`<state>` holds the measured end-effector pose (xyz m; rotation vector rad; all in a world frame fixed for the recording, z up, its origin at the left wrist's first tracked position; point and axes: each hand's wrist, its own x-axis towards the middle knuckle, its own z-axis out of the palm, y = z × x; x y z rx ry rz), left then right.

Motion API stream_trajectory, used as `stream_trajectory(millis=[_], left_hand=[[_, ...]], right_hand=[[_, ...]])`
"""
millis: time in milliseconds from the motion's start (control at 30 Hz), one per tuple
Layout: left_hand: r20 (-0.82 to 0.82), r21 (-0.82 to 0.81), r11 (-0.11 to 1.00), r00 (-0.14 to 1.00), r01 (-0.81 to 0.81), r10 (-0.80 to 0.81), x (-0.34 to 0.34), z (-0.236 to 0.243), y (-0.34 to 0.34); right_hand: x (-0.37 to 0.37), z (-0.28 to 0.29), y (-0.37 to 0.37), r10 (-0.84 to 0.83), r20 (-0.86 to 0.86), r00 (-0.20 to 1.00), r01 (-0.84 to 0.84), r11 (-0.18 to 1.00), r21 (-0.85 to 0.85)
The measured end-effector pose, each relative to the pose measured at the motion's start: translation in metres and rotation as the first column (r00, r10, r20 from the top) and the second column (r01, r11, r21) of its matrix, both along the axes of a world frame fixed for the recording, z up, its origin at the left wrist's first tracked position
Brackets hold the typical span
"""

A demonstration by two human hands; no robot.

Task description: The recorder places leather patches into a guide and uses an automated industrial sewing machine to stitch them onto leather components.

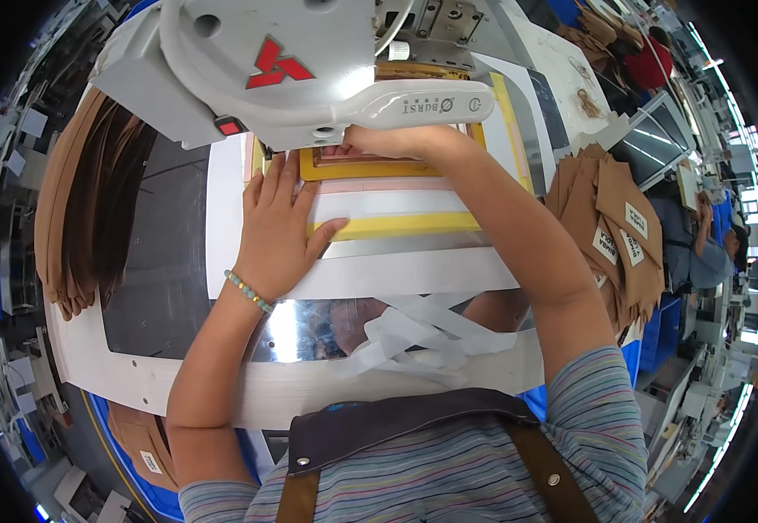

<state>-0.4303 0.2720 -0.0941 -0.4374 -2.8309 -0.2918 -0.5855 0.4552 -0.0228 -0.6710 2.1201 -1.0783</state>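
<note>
White machine table — left hand flat, grip released, on yellow frame; right hand's grip unclear.

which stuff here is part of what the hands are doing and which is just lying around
In use:
left hand flat on the yellow-framed template
right hand reaching under the white sewing machine head
white machine table

Lying about:
stack of tan cut pieces with white labels
fan of brown and tan strips
loose white tape strips

Yellow rectangular template frame lies flat under the sewing head, framing a brown piece; left hand presses flat beside it, right hand fingertips on its upper edge.
</note>
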Motion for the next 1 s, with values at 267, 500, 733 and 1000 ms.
stream_trajectory(millis=[267,500,733,1000], left_hand=[[0.041,0.018,0.999,0.999,-0.029,0.028,0.011,0.002,-0.01],[-0.371,-0.206,0.844,0.837,-0.496,0.401,-0.006,0.077,-0.144],[-0.36,-0.289,0.68,0.734,-0.674,0.575,-0.02,0.1,-0.331],[-0.368,-0.271,0.718,0.758,-0.641,0.538,-0.065,0.089,-0.373]], right_hand=[[0.041,0.006,0.023,-0.17,-0.3,0.939,0.201,0.977,0.074],[0.056,-0.006,0.127,-0.341,-0.594,0.729,0.258,0.94,-0.223],[0.047,-0.051,0.143,-0.537,-0.54,0.648,0.261,0.823,-0.505],[0.048,-0.046,0.144,-0.513,-0.679,0.524,0.273,0.857,-0.437]])
